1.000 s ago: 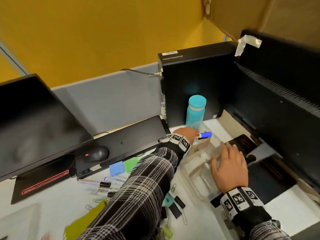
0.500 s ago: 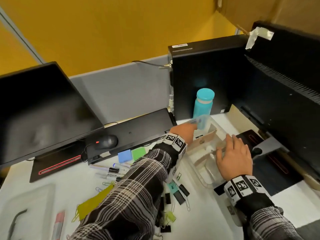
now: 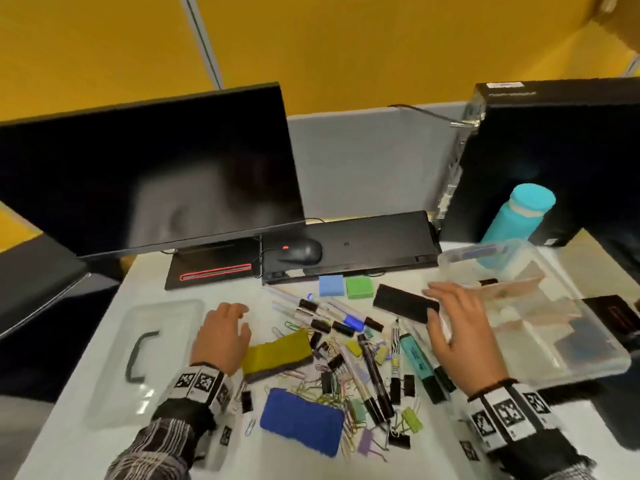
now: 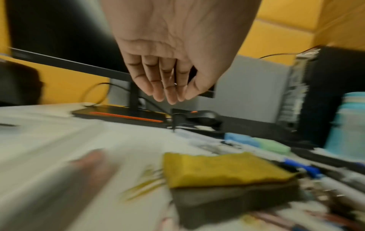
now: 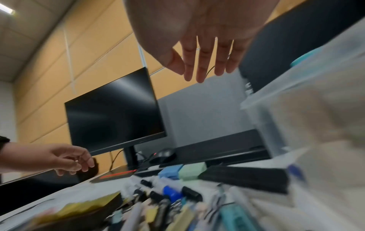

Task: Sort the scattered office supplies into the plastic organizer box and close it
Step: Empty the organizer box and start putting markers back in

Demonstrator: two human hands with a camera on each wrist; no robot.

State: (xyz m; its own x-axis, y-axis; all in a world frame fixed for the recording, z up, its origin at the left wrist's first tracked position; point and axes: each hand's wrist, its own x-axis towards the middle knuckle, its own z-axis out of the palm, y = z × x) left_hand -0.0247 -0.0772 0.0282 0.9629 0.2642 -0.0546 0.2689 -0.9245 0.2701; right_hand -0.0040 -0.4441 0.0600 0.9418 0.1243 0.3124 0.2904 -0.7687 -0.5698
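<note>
From above, the clear lid [image 3: 152,362] with its black handle lies flat at the lower left of the frame, a thing neither wrist camera shows sharply. Just right of it the left hand [image 3: 221,337] hangs over the white desk [image 3: 104,341], fingers loosely bent and holding nothing; the left wrist view confirms them straight-ish, close together, thumb beside them, above bare tabletop. The yellow sponge [image 3: 277,355] sits just right of that hand, and below it a blue eraser pad [image 3: 301,420].

In the middle, the supplies sprawl in one heap: two sticky-note blocks, blue [image 3: 331,285] and green [image 3: 360,287], side by side; one teal highlighter [image 3: 415,358]; pens, binder clips and paper clips too tangled to count. The right hand [image 3: 460,330] hovers, fingers spread and empty, over a black rectangular block [image 3: 405,303] — only the right wrist view shows the gaps between the fingers. At the right edge stands the open plastic organizer box [image 3: 588,362], some items inside, blurred.

Behind: one dark monitor [image 3: 149,174], one mouse [image 3: 301,252], one teal bottle [image 3: 516,216], yellow walls.
</note>
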